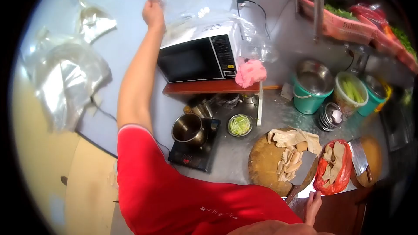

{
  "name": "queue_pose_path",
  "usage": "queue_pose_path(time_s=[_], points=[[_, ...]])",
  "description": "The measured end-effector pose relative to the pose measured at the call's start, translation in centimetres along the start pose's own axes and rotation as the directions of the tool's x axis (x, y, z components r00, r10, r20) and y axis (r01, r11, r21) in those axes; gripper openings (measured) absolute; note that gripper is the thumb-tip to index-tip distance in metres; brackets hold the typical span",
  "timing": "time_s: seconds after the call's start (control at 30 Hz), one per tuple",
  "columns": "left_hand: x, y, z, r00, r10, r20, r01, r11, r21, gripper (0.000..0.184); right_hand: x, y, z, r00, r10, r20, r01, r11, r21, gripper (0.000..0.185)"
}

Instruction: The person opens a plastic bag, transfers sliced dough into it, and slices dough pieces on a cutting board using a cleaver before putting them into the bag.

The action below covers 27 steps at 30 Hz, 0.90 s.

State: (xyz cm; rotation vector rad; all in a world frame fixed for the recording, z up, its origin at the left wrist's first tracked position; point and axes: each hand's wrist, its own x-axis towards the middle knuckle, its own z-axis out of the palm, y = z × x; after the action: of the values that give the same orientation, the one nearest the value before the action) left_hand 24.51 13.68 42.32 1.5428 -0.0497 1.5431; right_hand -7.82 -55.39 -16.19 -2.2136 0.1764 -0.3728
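Note:
My left hand (153,13) is stretched far up beside the wall, above the microwave (191,58). Its fingers are curled closed on thin clear plastic (163,1), which looks like a bag. Low at the counter's front edge is my right hand (312,206), its fingers extended and holding nothing. It is nearest to a red plastic bag (322,185) of pale beige pieces. Beside that bag, a cleaver (306,167) lies on a round wooden chopping board (261,161) with cut beige strips (288,164) and larger pieces (287,138).
A metal pot (189,129) stands on an induction cooker (188,160), near a bowl of shredded green vegetable (239,125). A second cleaver (359,159) lies at right. Behind are green buckets (305,103) and stacked bowls (327,119). Pink baskets (348,28) hang above. Clear bags (69,78) hang left.

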Motion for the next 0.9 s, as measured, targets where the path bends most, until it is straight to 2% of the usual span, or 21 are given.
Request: queue_pose_path(time_s=[0.1, 0.17, 0.3, 0.33, 0.43, 0.47, 0.53, 0.57, 0.6, 0.63, 0.67, 0.73, 0.77, 0.8, 0.83, 0.87, 0.9], points=[[-1.2, 3.0, -3.2, 0.999, 0.048, -0.011, -0.048, 0.997, -0.055, 0.027, 2.9, -3.9, 0.2, 0.998, 0.018, 0.062, -0.022, 0.997, 0.074, 0.023], [-1.7, 3.6, -5.6, 0.999, -0.024, 0.034, 0.026, 0.999, -0.040, 0.026, 4.2, -5.0, 0.8, 0.986, 0.074, 0.151, -0.100, 0.980, 0.174, 0.022], [-4.0, 4.8, -9.5, 0.977, -0.191, 0.096, 0.187, 0.981, 0.047, 0.025, 6.1, -7.1, 2.4, 0.983, -0.092, 0.158, 0.067, 0.985, 0.159, 0.017], [-4.6, 5.1, -10.2, 0.957, -0.275, 0.095, 0.271, 0.961, 0.055, 0.025, 6.3, -7.4, 2.6, 0.970, -0.019, 0.243, -0.030, 0.980, 0.197, 0.014], [-6.1, 4.9, -12.5, 0.941, -0.312, 0.130, 0.306, 0.950, 0.067, 0.025, 6.9, -8.8, 4.3, 0.964, -0.120, 0.236, 0.075, 0.979, 0.191, 0.018], [-7.1, 5.2, -13.0, 0.930, -0.340, 0.139, 0.335, 0.940, 0.055, 0.024, 7.1, -10.6, 4.5, 0.957, -0.059, 0.285, 0.000, 0.979, 0.205, 0.017], [-10.0, 6.3, -13.6, 0.905, -0.395, 0.159, 0.395, 0.918, 0.034, 0.024, 8.0, -12.2, 5.2, 0.917, -0.195, 0.349, 0.139, 0.974, 0.179, 0.020], [-11.5, 6.5, -13.7, 0.885, -0.431, 0.176, 0.435, 0.900, 0.017, 0.024, 8.2, -16.1, 4.7, 0.894, -0.189, 0.407, 0.098, 0.967, 0.234, 0.024], [-13.2, 6.7, -13.7, 0.860, -0.471, 0.196, 0.480, 0.878, 0.002, 0.024, 8.6, -17.1, 5.7, 0.879, -0.260, 0.400, 0.158, 0.950, 0.271, 0.028], [-15.1, 6.9, -13.7, 0.830, -0.514, 0.217, 0.528, 0.849, -0.009, 0.024, 8.8, -20.6, 5.4, 0.853, -0.285, 0.436, 0.143, 0.933, 0.330, 0.031], [-16.9, 7.6, -13.7, 0.780, -0.573, 0.253, 0.586, 0.810, 0.025, 0.023, 9.8, -21.3, 6.6, 0.778, -0.455, 0.434, 0.327, 0.882, 0.339, 0.040], [-21.7, 6.9, -13.6, 0.747, -0.594, 0.299, 0.637, 0.768, -0.065, 0.024, 9.7, -26.3, 7.5, 0.711, -0.465, 0.528, 0.137, 0.828, 0.544, 0.052], [-24.2, 6.7, -13.3, 0.734, -0.599, 0.321, 0.658, 0.744, -0.115, 0.024, 9.7, -28.1, 8.1, 0.636, -0.507, 0.582, 0.127, 0.813, 0.569, 0.054], [-27.4, 7.1, -13.1, 0.709, -0.630, 0.318, 0.690, 0.713, -0.125, 0.024, 9.3, -29.4, 8.5, 0.553, -0.546, 0.629, 0.112, 0.797, 0.593, 0.057], [-30.4, 6.6, -13.2, 0.707, -0.641, 0.298, 0.696, 0.707, -0.129, 0.024, 8.8, -30.7, 8.9, 0.401, -0.587, 0.703, 0.105, 0.792, 0.602, 0.059], [-33.2, 6.6, -13.2, 0.652, -0.707, 0.274, 0.756, 0.633, -0.166, 0.024, 8.0, -31.7, 9.3, 0.237, -0.617, 0.751, 0.092, 0.783, 0.615, 0.060], [-35.9, 6.7, -13.5, 0.588, -0.769, 0.253, 0.809, 0.553, -0.200, 0.023, 6.7, -32.2, 10.0, 0.220, -0.620, 0.753, 0.037, 0.777, 0.628, 0.059]])
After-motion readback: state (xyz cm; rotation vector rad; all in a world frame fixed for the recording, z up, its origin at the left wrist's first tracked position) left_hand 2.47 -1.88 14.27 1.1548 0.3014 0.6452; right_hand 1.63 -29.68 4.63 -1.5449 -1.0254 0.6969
